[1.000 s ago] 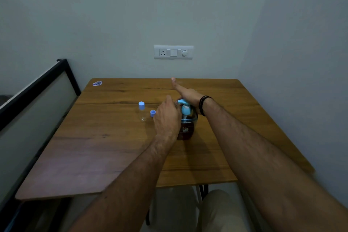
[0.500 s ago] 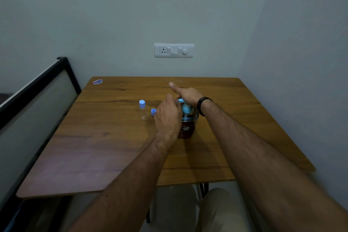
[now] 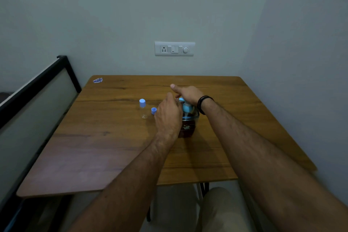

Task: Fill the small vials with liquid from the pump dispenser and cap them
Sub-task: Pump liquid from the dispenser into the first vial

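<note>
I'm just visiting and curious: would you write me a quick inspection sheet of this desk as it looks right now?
Surface: wooden table, mostly bare, set in a wall corner.
Job's things: pump bottle with dark liquid and a blue pump; capped vial standing to its left; loose blue cap between vial and left hand.
Clutter: small blue wrapper at the far left corner.
Hands: left hand closed beside the spout, what it holds is hidden; right hand resting on the pump head, forefinger stretched out, black band at the wrist.
Cables: nothing seen.
Surroundings: switch plate on the wall; black-framed panel on the left.
</note>
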Motion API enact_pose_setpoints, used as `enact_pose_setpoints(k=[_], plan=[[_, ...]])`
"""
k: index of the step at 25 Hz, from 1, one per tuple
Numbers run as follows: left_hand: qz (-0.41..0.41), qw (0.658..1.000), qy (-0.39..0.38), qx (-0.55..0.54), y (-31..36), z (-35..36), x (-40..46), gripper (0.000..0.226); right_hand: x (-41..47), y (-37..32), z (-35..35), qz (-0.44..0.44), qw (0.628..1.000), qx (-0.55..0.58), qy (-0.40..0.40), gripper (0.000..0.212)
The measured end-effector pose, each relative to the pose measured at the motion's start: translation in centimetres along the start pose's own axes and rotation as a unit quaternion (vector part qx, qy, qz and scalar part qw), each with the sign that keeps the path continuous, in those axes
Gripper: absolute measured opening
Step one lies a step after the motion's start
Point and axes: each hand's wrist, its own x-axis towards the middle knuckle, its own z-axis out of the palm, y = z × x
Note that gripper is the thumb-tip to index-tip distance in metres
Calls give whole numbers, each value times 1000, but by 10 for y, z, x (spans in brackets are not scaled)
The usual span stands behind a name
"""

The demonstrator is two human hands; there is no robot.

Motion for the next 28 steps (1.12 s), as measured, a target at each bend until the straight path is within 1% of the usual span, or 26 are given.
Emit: enact_pose_setpoints(k=[1, 2, 4, 5, 6, 7, 10, 11, 12, 15, 16, 20, 21, 23, 25, 26, 28], plan=[[1, 1000, 1, -2, 0, 0, 0, 12, -1, -1, -1, 1, 1000, -2, -2, 72], [0, 1000, 1, -7, -1, 1, 1, 12, -2, -1, -2, 7, 1000, 10, -17, 77], [-3, 1000, -1, -12, -1, 2, 2, 12, -5, -2, -6, 26, 997, 43, -51, 94], [-3, 1000, -2, -11, -1, 2, 2, 12, -5, -2, -6, 29, 997, 52, -53, 98], [-3, 1000, 0, -9, -2, 3, 2, 12, -3, -1, -5, 23, 997, 53, -46, 97], [-2, 1000, 2, -8, -1, 3, 2, 12, -2, -1, -3, 12, 998, 45, -31, 91], [-1, 1000, 4, -8, -1, 2, 1, 14, 1, 0, 2, -9, 1000, 2, 5, 66], [-2, 1000, 3, -8, 0, 1, 1, 15, 1, -1, 1, -5, 1000, -5, 1, 64], [-4, 1000, 1, -9, -1, 1, 1, 15, 0, -2, -1, 1, 1000, -4, -13, 68], [-2, 1000, 2, -15, 0, 0, 1, 14, -5, -3, -7, 37, 996, 36, -73, 96], [0, 1000, 3, -15, 0, 0, 0, 14, -5, -2, -7, 37, 996, 43, -75, 98], [-4, 1000, 2, -20, 1, 0, 1, 11, 0, -3, -1, -5, 1000, -27, -10, 74], [-5, 1000, 1, -23, 1, 0, 1, 11, 0, -3, -1, -3, 999, -34, -7, 74], [-6, 1000, 0, -22, -1, 1, 1, 11, -4, -5, -4, 13, 999, -18, -42, 87], [-1, 1000, 1, -19, -2, 2, 1, 11, -9, -5, -8, 27, 997, 27, -69, 98], [2, 1000, -1, -18, -2, 3, 1, 11, -9, -4, -7, 21, 997, 38, -62, 97], [2, 1000, 1, -15, -2, 2, 1, 11, -7, -3, -2, -6, 999, 27, -16, 85]])
